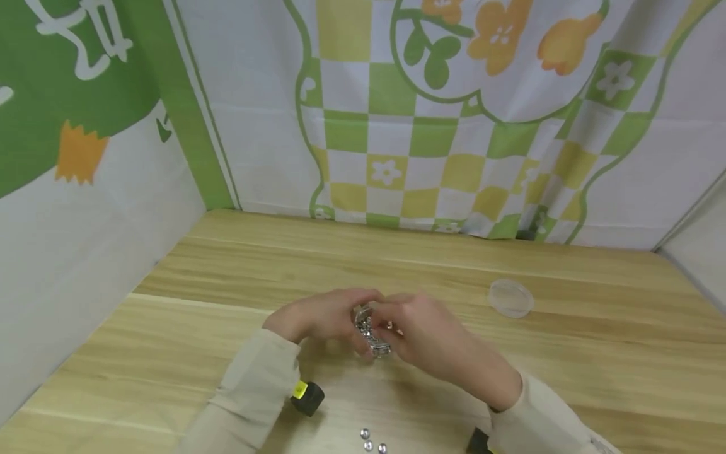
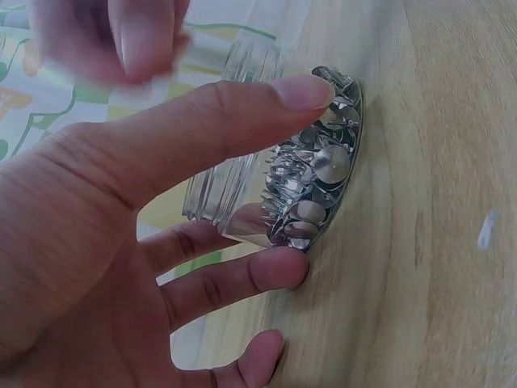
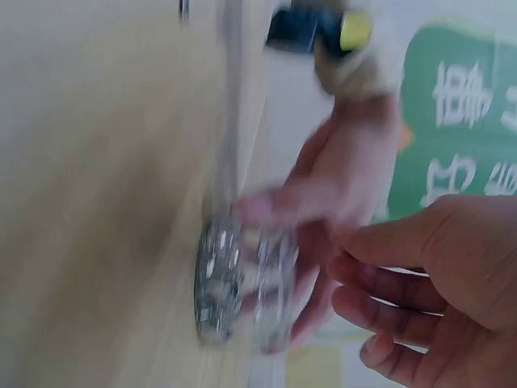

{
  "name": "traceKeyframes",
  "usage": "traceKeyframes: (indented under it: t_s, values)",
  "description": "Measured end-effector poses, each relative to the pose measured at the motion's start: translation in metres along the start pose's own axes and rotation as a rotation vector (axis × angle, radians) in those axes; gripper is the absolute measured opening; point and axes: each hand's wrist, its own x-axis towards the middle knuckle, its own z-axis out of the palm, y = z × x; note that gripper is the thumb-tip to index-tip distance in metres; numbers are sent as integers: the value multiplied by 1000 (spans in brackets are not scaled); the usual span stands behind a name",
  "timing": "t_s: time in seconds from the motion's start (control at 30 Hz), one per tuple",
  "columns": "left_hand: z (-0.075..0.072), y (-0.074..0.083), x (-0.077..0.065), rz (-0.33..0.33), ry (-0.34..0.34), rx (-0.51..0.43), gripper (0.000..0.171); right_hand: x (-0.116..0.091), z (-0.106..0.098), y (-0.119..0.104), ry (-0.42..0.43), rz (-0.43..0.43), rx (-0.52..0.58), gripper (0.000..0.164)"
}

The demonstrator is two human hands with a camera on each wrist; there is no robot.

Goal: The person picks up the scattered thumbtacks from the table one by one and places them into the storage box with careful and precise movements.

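A clear jar [image 2: 250, 206] of silver thumbtacks [image 2: 331, 164] stands on the wooden table. My left hand [image 1: 334, 318] grips it around the side, thumb across the near wall and fingers behind. Above the jar's open mouth is my right hand [image 1: 422, 328], its thumb and fingertips curled close together. In the right wrist view the right fingers [image 3: 388, 283] are bent beside the jar's rim, partly overlapping the left hand. I cannot tell whether a tack is between the right fingertips. Three loose thumbtacks [image 1: 365, 434] lie on the table near me.
A round clear lid [image 1: 511, 298] lies on the table [image 1: 595, 353] to the right, beyond my right hand. Patterned cloth [image 1: 391, 135] hangs along the table's back edge, with another printed sheet [image 1: 102, 246] on the left. Black wrist devices [image 1: 308, 398] sit at both sleeves.
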Motion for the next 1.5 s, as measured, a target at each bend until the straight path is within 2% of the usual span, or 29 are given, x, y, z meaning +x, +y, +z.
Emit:
traceKeyframes:
  t_s: [0.1,0.17,0.3,0.5,0.63,0.73,0.93,1.0,1.1,1.3,1.4,1.5]
  values:
    - [0,1,-1,-22,10,-9,73,-20,-4,-17,-66,-85,16,5]
    - [0,1,-1,-25,12,-10,74,-34,-4,-27,-151,-133,28,5]
    - [0,1,0,-11,15,10,76,-51,2,-36,-279,-176,37,10]
    - [1,0,0,-20,15,-7,76,-57,17,-38,-374,-153,38,10]
    - [3,0,1,-16,11,-22,76,-59,19,-39,-407,-110,40,11]
    - [3,1,2,-10,9,-16,75,-54,11,-38,-367,-85,44,14]
    - [0,1,1,5,1,9,73,-19,-3,-15,-76,8,5,6]
    - [0,0,1,14,-7,3,71,-9,-2,-5,-30,50,18,5]
    - [0,0,1,21,-12,-1,69,-1,0,6,-16,78,46,5]
    - [0,-1,2,25,-3,29,70,-1,2,14,-1,81,12,4]
    - [0,-1,2,9,-1,30,71,-2,1,9,21,67,-8,5]
    - [0,0,1,-1,3,25,74,-10,2,-4,13,5,-39,4]
